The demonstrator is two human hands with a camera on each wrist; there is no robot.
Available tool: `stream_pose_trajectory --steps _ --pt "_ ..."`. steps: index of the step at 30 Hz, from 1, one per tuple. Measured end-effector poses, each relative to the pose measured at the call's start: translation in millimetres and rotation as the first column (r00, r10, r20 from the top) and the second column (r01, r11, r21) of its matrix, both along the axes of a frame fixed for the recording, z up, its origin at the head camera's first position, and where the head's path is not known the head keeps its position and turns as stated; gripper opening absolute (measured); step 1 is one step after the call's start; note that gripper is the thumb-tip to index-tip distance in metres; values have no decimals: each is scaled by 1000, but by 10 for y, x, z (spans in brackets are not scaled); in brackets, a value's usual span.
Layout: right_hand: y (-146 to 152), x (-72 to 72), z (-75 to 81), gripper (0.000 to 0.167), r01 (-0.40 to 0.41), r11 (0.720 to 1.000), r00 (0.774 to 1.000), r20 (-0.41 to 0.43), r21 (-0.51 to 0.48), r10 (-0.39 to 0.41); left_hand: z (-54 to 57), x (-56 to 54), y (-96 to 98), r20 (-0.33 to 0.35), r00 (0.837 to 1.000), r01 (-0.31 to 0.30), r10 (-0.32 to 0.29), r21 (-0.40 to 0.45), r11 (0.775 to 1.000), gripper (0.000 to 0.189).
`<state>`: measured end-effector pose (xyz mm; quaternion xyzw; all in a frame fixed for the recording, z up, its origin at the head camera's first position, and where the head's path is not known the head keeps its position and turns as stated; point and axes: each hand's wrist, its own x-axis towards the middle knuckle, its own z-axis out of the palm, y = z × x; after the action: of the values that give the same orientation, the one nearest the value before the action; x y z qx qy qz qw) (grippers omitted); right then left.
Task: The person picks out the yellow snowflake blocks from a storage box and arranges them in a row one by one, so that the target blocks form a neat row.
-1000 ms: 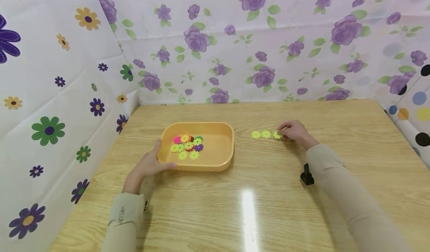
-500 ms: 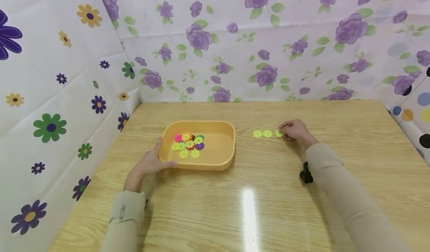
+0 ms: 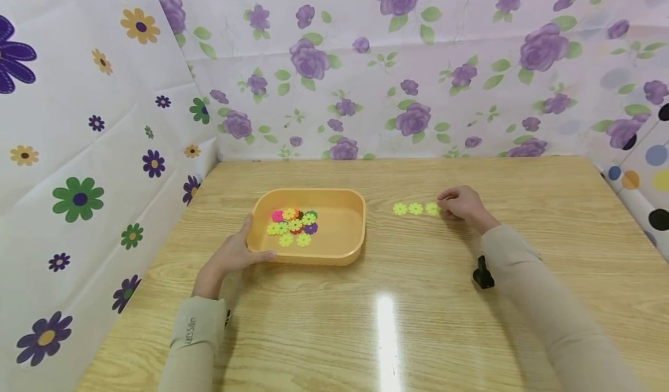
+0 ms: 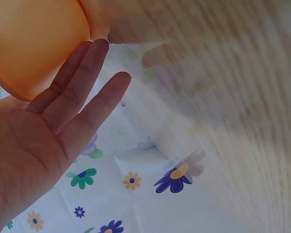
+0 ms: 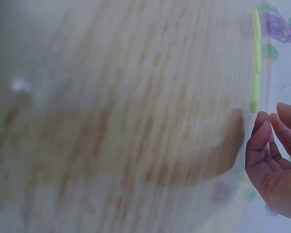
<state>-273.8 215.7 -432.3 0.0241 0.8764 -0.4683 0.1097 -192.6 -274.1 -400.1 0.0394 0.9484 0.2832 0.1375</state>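
In the head view, my left hand (image 3: pixel 235 252) straddles the left corner of an orange plastic tray (image 3: pixel 340 258), thumb along its front wall. The left wrist view shows its fingers (image 4: pixel 89 77) fairly straight against the tray's outside; the thumb is hidden there. Several flower-shaped plastic pieces (image 3: pixel 295 225) in mixed colours lie inside the tray. On the table to its right, three yellow-green flower pieces (image 3: pixel 415 208) form a row. My right hand (image 3: pixel 465 205) is beside the rightmost piece (image 3: pixel 431 208), fingertips at its right edge, loosely bent and not wrapped round it.
The wooden table (image 3: pixel 313 316) carries a bright light reflection in front. A black device (image 3: pixel 483 273) sits below the right sleeve. Flower-patterned sheets (image 3: pixel 340 61) stand behind and to the left of the table.
My right fingers have slid slightly right off the third flower piece, so more of it shows. The left hand and tray hold their place; the view has shifted a little.
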Motion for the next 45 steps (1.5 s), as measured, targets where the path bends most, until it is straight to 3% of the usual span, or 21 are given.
stream_pose_trajectory --steps 21,45 --pt "-206 110 279 38 -123 990 992 -52 -76 119 16 15 3 -6 1000 6 -6 -12 1000 122" --pt "-788 164 518 28 -260 960 952 -195 -100 237 11 4 -4 -11 1000 22 -22 -5 1000 123"
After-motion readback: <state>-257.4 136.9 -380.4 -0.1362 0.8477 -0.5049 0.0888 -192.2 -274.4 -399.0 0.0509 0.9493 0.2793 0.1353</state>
